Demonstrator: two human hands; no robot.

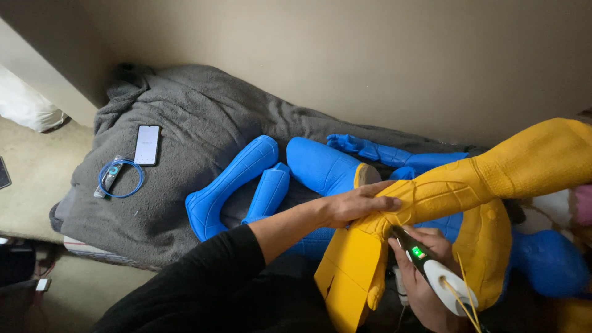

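Yellow ribbed plastic limb (493,176), pen-shaped tool (431,265)

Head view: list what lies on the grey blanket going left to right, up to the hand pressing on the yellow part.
Coiled blue cable → phone → blue boot-shaped part → smaller blue limb part → rounded blue part → left hand resting on the yellow limb part.

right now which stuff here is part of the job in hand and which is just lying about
In use:
- yellow arm piece, under the left hand
- pen tool, in the right hand

Lying about:
- blue leg pieces
- phone
- blue cable
- grey blanket
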